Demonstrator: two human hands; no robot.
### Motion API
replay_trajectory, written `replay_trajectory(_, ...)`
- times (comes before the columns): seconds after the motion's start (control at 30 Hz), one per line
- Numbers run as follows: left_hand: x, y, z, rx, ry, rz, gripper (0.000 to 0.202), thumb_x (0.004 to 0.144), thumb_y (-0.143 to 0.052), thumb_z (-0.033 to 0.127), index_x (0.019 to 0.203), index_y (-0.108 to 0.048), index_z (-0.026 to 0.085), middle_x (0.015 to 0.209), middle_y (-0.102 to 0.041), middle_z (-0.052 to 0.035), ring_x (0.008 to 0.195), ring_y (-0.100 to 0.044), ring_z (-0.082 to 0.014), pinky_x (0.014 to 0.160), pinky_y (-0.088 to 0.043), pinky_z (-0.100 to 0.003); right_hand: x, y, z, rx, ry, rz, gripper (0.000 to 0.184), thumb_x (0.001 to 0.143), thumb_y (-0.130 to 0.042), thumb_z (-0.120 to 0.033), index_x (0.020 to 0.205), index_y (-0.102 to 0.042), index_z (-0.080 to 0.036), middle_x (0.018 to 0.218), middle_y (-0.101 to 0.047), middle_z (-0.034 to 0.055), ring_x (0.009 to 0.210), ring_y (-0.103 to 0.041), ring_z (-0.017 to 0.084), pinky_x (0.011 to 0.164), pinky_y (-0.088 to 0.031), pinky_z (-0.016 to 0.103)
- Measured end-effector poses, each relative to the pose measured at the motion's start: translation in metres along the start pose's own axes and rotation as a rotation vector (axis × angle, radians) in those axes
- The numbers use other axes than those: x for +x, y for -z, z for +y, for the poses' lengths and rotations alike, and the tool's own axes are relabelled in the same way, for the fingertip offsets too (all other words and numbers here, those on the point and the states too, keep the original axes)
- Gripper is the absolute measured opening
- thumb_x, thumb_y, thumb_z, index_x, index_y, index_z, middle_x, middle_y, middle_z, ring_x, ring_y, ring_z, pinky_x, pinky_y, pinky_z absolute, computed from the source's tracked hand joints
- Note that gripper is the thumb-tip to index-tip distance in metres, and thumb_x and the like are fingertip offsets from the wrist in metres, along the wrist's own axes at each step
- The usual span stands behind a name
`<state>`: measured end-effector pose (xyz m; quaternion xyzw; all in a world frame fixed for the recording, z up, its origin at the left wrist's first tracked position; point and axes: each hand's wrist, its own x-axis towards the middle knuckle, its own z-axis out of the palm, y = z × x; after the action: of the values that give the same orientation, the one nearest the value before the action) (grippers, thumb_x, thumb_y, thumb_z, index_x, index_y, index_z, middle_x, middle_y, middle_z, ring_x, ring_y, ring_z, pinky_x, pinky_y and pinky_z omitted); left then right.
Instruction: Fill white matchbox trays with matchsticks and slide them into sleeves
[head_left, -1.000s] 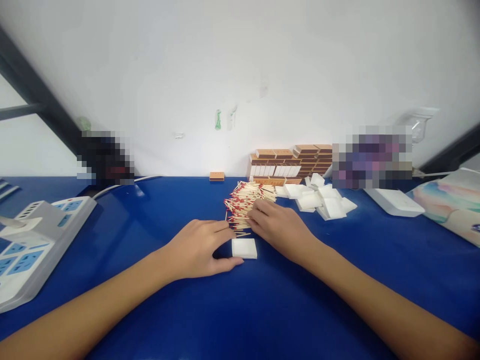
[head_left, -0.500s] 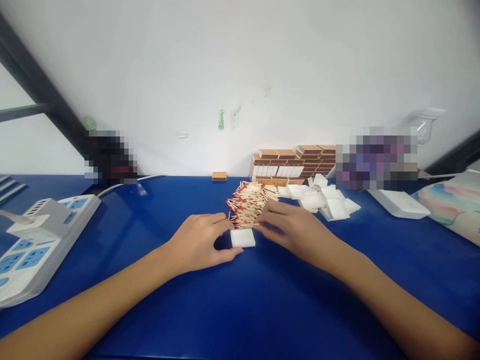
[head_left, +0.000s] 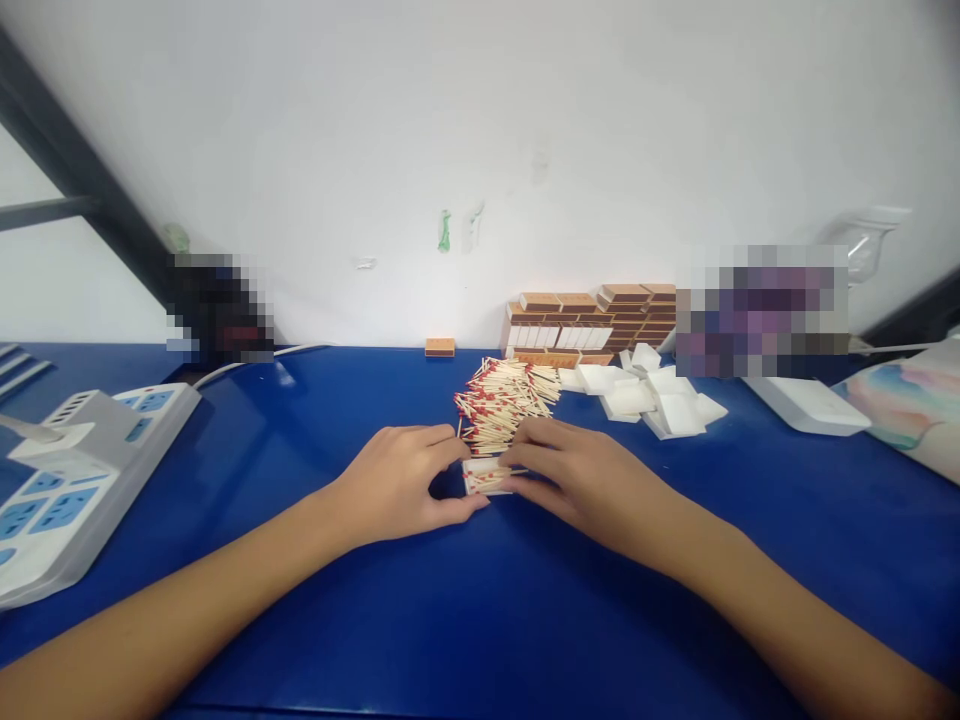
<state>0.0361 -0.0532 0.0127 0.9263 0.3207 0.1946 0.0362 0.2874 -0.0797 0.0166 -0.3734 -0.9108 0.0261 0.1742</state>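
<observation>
Now the half-curled left hand (head_left: 401,485) holds the white tray (head_left: 480,464) by its sides; the nearly closed right hand (head_left: 581,470) pinches matches (head_left: 520,471). That tray looks light and squashy, best held softly.

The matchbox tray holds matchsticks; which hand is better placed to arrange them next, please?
Probably the right hand: its fingers are at the matchsticks; the left hand brackets the matchbox tray.

Includes 1 left hand (head_left: 401,485), 1 right hand (head_left: 577,470), 1 separate white tray (head_left: 484,465), 1 lone matchbox (head_left: 440,347), 1 power strip (head_left: 79,505) and 1 surface (head_left: 390,620). Adds 1 heap of matches (head_left: 501,405), 1 pile of white trays (head_left: 628,399) and 1 stack of matchboxes (head_left: 559,313), too crowded to count.
</observation>
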Motion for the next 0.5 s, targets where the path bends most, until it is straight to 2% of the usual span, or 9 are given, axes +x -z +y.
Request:
replay_trajectory(0.13, 0.000, 0.000, -0.001, -0.003, -0.010, -0.004, 0.030, 0.089, -0.073, 0.048, 0.100, -0.069, 0.020, 0.086, -0.069, 0.0012, 0.071, -0.064, -0.0139, 0.062, -0.043, -0.027, -0.001, 0.011, 0.004, 0.077, -0.092, -0.063, 0.016, 0.101, -0.063, -0.031, 0.111, -0.070, -0.020, 0.099, -0.068, 0.0051, 0.082, -0.066, 0.019, 0.069, -0.048, 0.031)
replay_trajectory(0.3, 0.000, -0.001, -0.003, 0.005, -0.007, -0.027, 0.032, 0.090, -0.071, 0.050, 0.097, -0.070, 0.020, 0.084, -0.068, 0.0013, 0.071, -0.064, -0.0140, 0.061, -0.042, -0.027, 0.000, 0.019, 0.006, 0.133, -0.209, -0.153, 0.010, 0.098, -0.068, -0.030, 0.097, -0.072, -0.021, 0.087, -0.072, 0.0026, 0.077, -0.065, 0.019, 0.066, -0.045, 0.030)
replay_trajectory(0.4, 0.000, -0.001, -0.003, 0.001, -0.024, -0.026, 0.032, 0.091, -0.071, 0.051, 0.099, -0.070, 0.020, 0.085, -0.068, 0.0018, 0.072, -0.064, -0.0137, 0.061, -0.043, -0.027, 0.002, 0.017, 0.004, 0.175, -0.196, -0.162, 0.011, 0.099, -0.065, -0.025, 0.092, -0.073, -0.021, 0.087, -0.074, 0.0021, 0.076, -0.065, 0.018, 0.069, -0.044, 0.030)
replay_trajectory(0.5, -0.001, -0.001, -0.003, -0.002, -0.046, -0.019, 0.031, 0.091, -0.071, 0.049, 0.100, -0.069, 0.020, 0.085, -0.068, 0.0022, 0.071, -0.064, -0.0136, 0.062, -0.043, -0.028, 0.003, 0.012, 0.002, 0.187, -0.154, -0.113, 0.013, 0.100, -0.064, -0.024, 0.089, -0.071, -0.020, 0.085, -0.073, 0.0024, 0.075, -0.064, 0.017, 0.068, -0.042, 0.029)
